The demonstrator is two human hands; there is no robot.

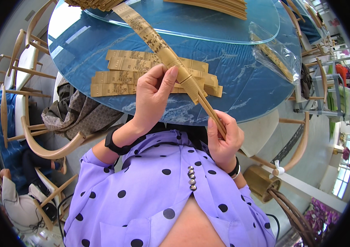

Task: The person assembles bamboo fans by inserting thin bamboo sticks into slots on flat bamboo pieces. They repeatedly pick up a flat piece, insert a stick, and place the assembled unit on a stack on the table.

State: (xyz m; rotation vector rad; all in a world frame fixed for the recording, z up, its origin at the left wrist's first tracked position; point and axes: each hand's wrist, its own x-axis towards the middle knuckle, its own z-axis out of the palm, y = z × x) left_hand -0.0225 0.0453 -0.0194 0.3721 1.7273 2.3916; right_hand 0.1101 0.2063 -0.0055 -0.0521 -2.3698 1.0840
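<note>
Slanting past the pinching left grip [154, 87], paper sleeve [152, 39]; held in right grip [227, 139], chopsticks [209, 108], apparently

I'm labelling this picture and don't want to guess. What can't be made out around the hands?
Head view: how far the thin sticks reach inside the held paper sleeve, which covers them.
Head view: parts of the spread-out paper sleeves, behind the left hand and held paper sleeve.
Head view: the full extent of the gold stack, cut off by the upper edge.
</note>
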